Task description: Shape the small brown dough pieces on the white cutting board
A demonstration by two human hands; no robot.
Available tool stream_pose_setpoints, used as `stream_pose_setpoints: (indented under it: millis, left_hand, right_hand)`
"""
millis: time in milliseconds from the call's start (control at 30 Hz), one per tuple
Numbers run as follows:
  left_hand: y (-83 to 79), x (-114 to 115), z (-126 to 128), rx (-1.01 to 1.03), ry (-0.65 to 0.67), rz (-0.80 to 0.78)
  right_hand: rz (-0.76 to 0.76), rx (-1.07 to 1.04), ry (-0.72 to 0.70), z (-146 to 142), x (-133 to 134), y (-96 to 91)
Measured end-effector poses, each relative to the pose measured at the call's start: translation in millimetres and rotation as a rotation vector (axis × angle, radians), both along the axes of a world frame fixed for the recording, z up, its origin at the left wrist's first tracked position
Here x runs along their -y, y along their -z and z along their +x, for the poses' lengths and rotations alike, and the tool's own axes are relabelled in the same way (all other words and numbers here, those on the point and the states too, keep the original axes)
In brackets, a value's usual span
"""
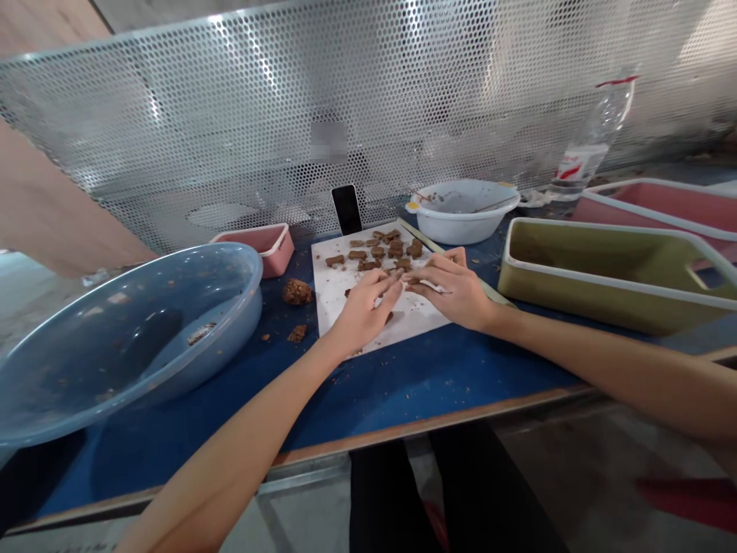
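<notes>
A white sheet (334, 307) lies on the blue tabletop, with several small brown chunks (357, 255) spread over its far half. Over the middle of the sheet my left hand (365, 307) comes in from the left, thumb and fingers drawn together. My right hand (454, 290) meets it from the right, fingers bent inward, the fingertips of both hands nearly touching. Whatever sits between the fingertips is too small and too hidden to name. More brown bits lie right by the fingers, partly covered by the hands.
On the left stand a large blue basin (230, 322) and a pink box (279, 250). A brown lump (297, 292) lies left of the sheet. Behind are a phone (346, 209) and a white basin (461, 223). Rightward are a green bin (576, 276), a pink bin (662, 215) and a bottle (587, 153).
</notes>
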State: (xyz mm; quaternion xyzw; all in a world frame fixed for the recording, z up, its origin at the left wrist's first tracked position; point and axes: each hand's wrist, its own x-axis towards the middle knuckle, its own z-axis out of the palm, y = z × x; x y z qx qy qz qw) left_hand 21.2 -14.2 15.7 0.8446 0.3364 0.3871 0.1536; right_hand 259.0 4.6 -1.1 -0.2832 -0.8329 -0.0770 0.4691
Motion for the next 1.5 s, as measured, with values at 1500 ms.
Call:
stream_pose_setpoints:
  millis: [1500]
  left_hand:
    - [8.9,-24,-24,0.038,-0.295,0.204]
  right_hand:
    - [-0.097,-0.059,-0.246,-2,-3,2.5]
